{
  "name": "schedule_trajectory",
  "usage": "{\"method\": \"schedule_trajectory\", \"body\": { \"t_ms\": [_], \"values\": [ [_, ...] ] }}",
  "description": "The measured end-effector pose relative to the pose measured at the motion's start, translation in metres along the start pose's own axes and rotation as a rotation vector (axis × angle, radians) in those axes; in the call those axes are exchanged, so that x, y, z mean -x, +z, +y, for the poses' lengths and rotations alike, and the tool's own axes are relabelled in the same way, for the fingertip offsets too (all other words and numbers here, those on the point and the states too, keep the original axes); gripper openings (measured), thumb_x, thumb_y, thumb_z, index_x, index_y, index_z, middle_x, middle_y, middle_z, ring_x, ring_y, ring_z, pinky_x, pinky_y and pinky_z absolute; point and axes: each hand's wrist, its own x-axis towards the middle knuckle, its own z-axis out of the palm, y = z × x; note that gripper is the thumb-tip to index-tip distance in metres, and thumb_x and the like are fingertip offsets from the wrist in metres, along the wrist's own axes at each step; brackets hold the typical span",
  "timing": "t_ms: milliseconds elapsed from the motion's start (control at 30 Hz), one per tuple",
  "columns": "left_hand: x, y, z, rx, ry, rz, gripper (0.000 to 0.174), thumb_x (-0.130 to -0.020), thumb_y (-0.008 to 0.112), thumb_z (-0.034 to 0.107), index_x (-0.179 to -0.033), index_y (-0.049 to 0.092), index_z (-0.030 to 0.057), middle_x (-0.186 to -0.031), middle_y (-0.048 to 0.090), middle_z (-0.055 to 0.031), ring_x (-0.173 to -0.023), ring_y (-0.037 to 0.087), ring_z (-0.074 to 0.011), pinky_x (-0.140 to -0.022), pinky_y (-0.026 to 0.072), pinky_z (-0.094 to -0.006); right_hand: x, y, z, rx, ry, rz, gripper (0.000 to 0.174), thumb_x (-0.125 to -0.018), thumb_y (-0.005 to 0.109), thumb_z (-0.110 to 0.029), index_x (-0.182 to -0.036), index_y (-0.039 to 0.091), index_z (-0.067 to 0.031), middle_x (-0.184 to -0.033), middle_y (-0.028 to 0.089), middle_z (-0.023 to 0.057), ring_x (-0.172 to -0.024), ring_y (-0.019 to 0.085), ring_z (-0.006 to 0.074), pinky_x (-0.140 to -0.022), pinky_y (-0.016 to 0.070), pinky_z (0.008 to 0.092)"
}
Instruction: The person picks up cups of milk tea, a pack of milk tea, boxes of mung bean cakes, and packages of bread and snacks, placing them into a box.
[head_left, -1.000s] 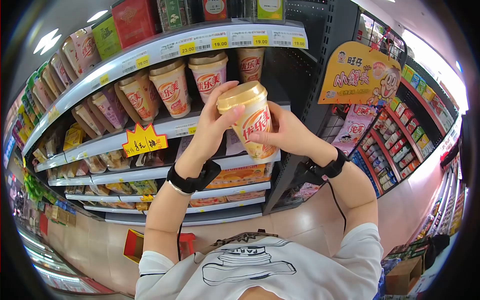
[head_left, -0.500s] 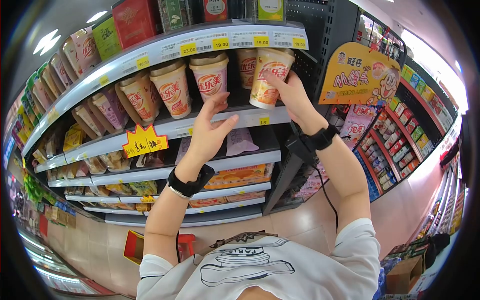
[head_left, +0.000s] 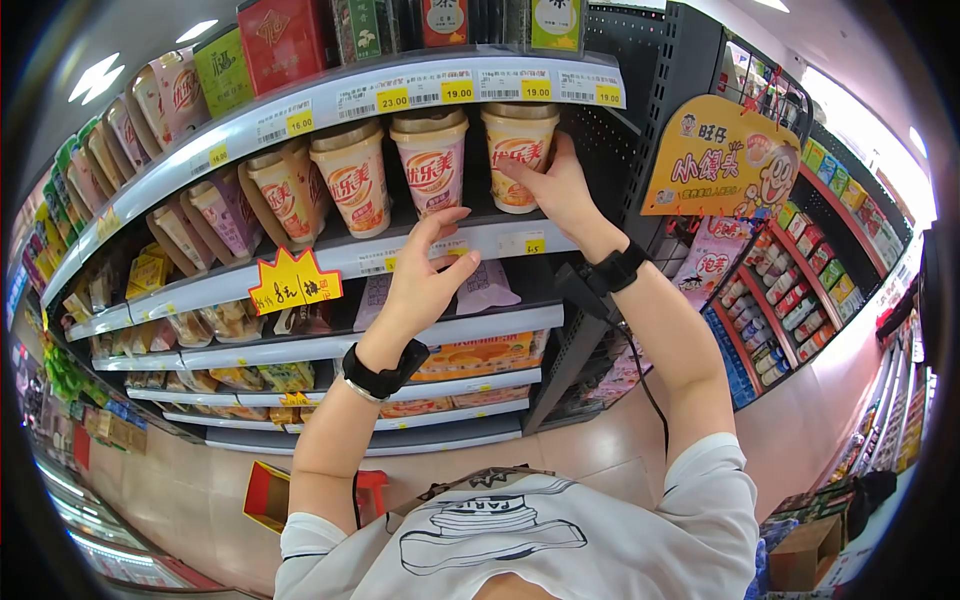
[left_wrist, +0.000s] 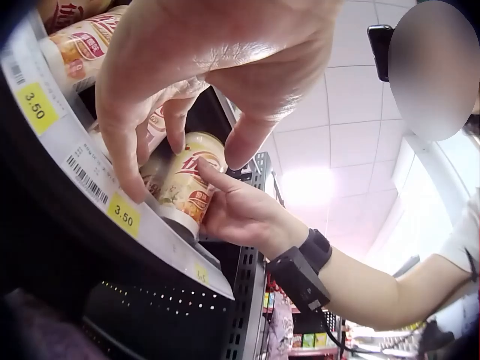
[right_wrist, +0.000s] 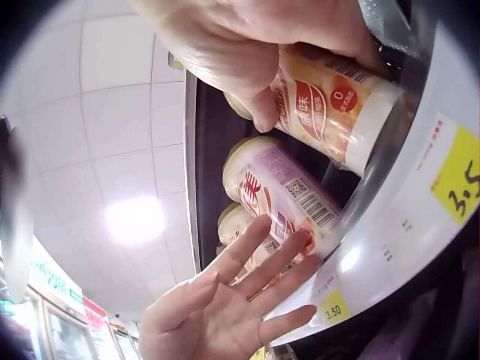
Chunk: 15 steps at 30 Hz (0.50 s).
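Observation:
In the head view, my right hand [head_left: 572,198] grips an orange-and-cream milk tea cup [head_left: 513,138] at the right end of the shelf. The thumb lies across its front and the fingers are behind its right side. The right wrist view shows the cup's base [right_wrist: 370,135] at the shelf's front lip. My left hand [head_left: 420,282] hovers before the shelf edge, holding nothing, with its fingers spread. Behind its fingertips stands a purple milk tea cup [head_left: 430,165], upright, left of the gripped one.
More milk tea cups [head_left: 350,185] line the shelf [head_left: 400,250] to the left. Above runs a price rail [head_left: 430,95] with boxes over it. A yellow hanging sign [head_left: 715,160] and a dark perforated upright [head_left: 670,70] flank the right side. A star-shaped price card [head_left: 295,280] juts from the shelf front.
The right hand has carried the cup from between both hands up and forward onto the shelf, where it now hides the cup behind. The left hand let go of it and dropped back slightly.

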Motion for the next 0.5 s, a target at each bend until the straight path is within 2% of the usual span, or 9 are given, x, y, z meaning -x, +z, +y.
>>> {"method": "schedule_trajectory", "body": {
  "t_ms": [200, 267, 333, 500],
  "values": [
    [0.005, 0.001, 0.005, 0.020, -0.027, -0.030, 0.040, -0.078, 0.062, 0.008, -0.117, 0.050, 0.0041, -0.122, 0.046, -0.0093, -0.116, 0.042, -0.0228, -0.086, 0.0468, -0.0344, -0.002, -0.001, 0.017, 0.074, -0.034, -0.009, 0.063, -0.068, 0.077, -0.018, -0.108, 0.036, 0.0065, -0.103, 0.054, 0.0171, -0.094, 0.057, 0.0209, -0.079, 0.0478, 0.0310],
    [0.007, 0.001, 0.005, 0.025, -0.034, -0.038, 0.038, -0.078, 0.061, 0.008, -0.115, 0.051, 0.0037, -0.121, 0.046, -0.0090, -0.115, 0.043, -0.0218, -0.086, 0.0468, -0.0342, 0.002, -0.001, 0.006, 0.117, -0.013, -0.008, 0.063, -0.068, 0.077, -0.019, -0.108, 0.036, 0.0065, -0.103, 0.054, 0.0175, -0.094, 0.057, 0.0212, -0.080, 0.0477, 0.0311],
    [0.012, -0.001, 0.003, 0.019, -0.038, -0.065, 0.038, -0.081, 0.059, 0.006, -0.117, 0.049, 0.0009, -0.121, 0.048, -0.0092, -0.116, 0.044, -0.0192, -0.089, 0.0452, -0.0306, 0.004, -0.001, 0.001, 0.159, 0.015, -0.005, 0.064, -0.067, 0.077, -0.020, -0.108, 0.035, 0.0065, -0.103, 0.054, 0.0178, -0.094, 0.057, 0.0215, -0.080, 0.0475, 0.0313],
    [0.023, -0.001, -0.007, 0.040, -0.054, -0.054, 0.033, -0.080, 0.060, 0.005, -0.112, 0.053, 0.0018, -0.120, 0.049, -0.0087, -0.112, 0.047, -0.0190, -0.089, 0.0450, -0.0322, 0.006, -0.001, 0.004, 0.164, -0.019, -0.007, 0.065, -0.068, 0.076, -0.020, -0.111, 0.035, 0.0050, -0.104, 0.054, 0.0178, -0.096, 0.056, 0.0223, -0.082, 0.0467, 0.0324]
  ]
}}
